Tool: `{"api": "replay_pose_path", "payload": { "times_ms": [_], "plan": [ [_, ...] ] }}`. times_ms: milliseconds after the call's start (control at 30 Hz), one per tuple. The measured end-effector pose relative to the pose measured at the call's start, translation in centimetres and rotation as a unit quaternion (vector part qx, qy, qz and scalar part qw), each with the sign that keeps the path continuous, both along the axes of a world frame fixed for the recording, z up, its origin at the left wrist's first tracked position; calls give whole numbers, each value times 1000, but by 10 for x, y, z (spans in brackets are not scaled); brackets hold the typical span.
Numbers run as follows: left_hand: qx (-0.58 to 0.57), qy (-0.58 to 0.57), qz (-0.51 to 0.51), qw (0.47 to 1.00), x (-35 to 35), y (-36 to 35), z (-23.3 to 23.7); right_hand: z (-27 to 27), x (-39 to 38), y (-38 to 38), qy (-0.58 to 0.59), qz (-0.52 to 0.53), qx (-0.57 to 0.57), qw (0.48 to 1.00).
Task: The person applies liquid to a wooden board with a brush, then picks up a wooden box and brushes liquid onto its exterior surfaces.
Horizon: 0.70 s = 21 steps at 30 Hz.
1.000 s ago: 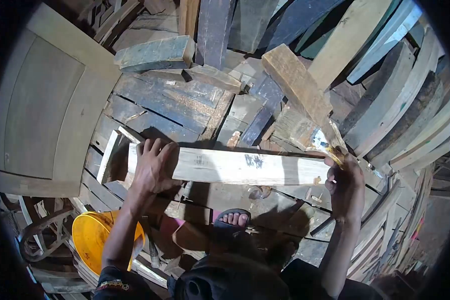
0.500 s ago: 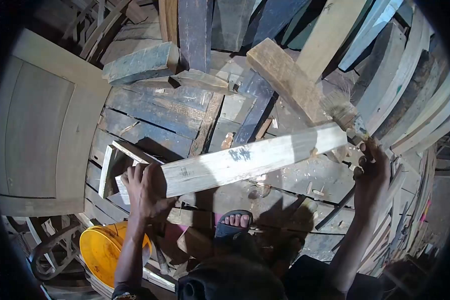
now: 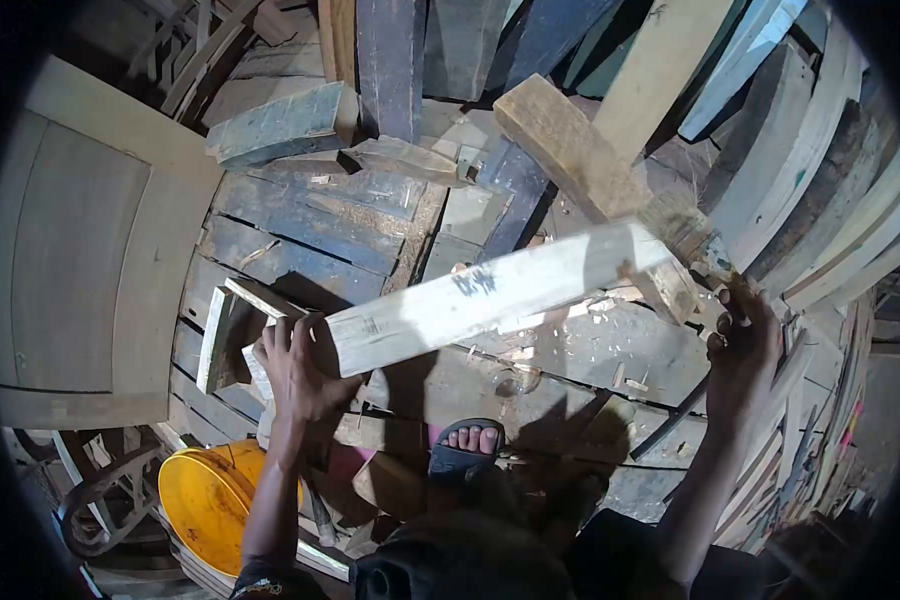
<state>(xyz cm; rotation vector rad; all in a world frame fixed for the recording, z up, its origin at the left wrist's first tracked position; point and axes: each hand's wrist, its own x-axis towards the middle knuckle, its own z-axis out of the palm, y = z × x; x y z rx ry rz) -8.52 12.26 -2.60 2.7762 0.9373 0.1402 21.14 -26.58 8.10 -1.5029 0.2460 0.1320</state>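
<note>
My left hand [image 3: 302, 372] is wrapped over the left end of a pale wooden plank [image 3: 530, 282], which slants up to the right and has a dark mark near its middle. On the right, my right hand [image 3: 746, 338] grips the handle of a paintbrush [image 3: 686, 232]. Its worn bristles point up and left, just beyond the plank's far end. A thick brown wooden block [image 3: 565, 145] lies behind that end and partly under it. Beside my left hand stands a small wooden frame [image 3: 216, 335].
A yellow bucket [image 3: 205, 510] sits beside my left forearm. A panelled wooden door [image 3: 75, 265] is at the left. Boards [image 3: 660, 75] lean along the back and right. Wood chips are scattered over the plank floor [image 3: 570, 360], near my sandalled foot [image 3: 467, 448].
The plank has swung so that its right end is higher and farther left. My left hand has shifted slightly right with it, while my right hand and the paintbrush have hardly moved.
</note>
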Motion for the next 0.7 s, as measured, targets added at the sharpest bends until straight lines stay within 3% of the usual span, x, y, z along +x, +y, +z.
{"api": "replay_pose_path", "payload": {
  "times_ms": [400, 700],
  "plan": [
    [24, 64, -14, 998, 1, -3, 1, -14, -9, 12, -1, 32, -43, 999],
    [1, -29, -32, 999, 12, -42, 24, -16, -21, 17, -6, 24, -118, 993]
  ]
}}
